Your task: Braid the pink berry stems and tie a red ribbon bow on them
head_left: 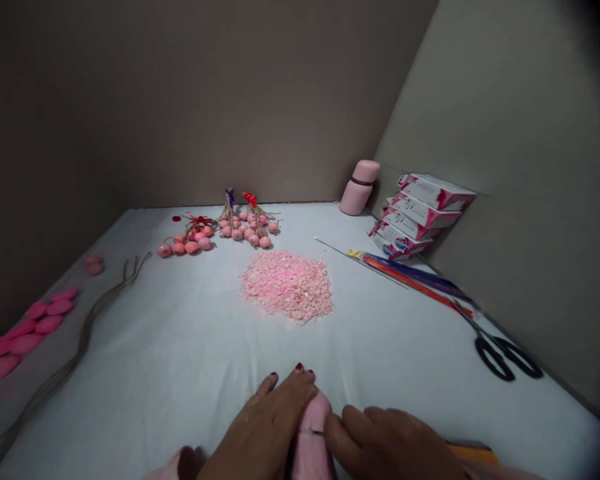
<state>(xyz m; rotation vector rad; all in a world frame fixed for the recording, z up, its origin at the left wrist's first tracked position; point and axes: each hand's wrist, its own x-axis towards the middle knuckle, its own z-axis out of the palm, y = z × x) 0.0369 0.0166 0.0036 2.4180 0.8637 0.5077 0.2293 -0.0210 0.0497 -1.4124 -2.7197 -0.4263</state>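
Note:
A pink object (314,433) with a short dark line across it lies at the front edge of the white-covered table. My left hand (270,427) presses against its left side, fingers together and pointing forward, red nail polish showing. On the other side my right hand (385,440) has its fingers curled and touches the pink object's right side. The lower end of the object runs out of view. A heap of pale pink flakes (290,283) lies ahead of both hands.
Pink ball bunches (247,223) stand at the back, a pink bottle (360,188) and stacked boxes (420,213) at back right. Scissors (503,353) and coloured strips (415,277) lie right; bright pink oval pieces (35,327) and long stems (87,327) left. Something orange (475,455) is by my right wrist.

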